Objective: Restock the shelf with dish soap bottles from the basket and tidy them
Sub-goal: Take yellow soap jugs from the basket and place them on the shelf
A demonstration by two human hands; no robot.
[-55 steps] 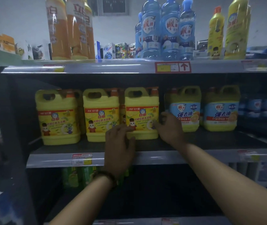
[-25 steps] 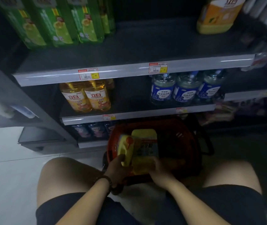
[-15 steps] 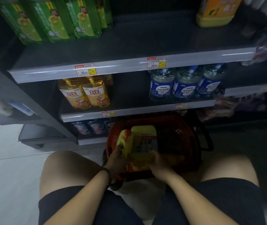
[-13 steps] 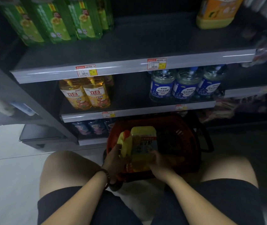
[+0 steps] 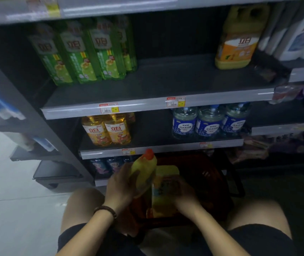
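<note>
**Dish soap bottle (image 5: 144,175) held over the basket, lots of bare shelf above**

So the left hand (image 5: 122,185) is wrapped tight around the yellow bottle with the red cap. It's holding it tilted, cap pointing up and away, just over the near left rim of the red basket (image 5: 205,175) on the floor (image 5: 18,200). The right hand (image 5: 185,193) is curled on the right side of a yellow jug (image 5: 164,193) in the basket, right beside the bottle. It's a bit blurry down there.

Room-wise, the middle shelf (image 5: 166,84) has a wide bare stretch between the green bottles (image 5: 84,54) on the left and the orange-label jug (image 5: 238,41) far right. The lower shelf (image 5: 156,149) has a narrower gap between the amber bottles (image 5: 107,131) and the blue-label bottles (image 5: 205,123). In this view the bottle's cap overlaps that shelf's front edge. The knees (image 5: 84,204) sit on either side of the basket.
</note>
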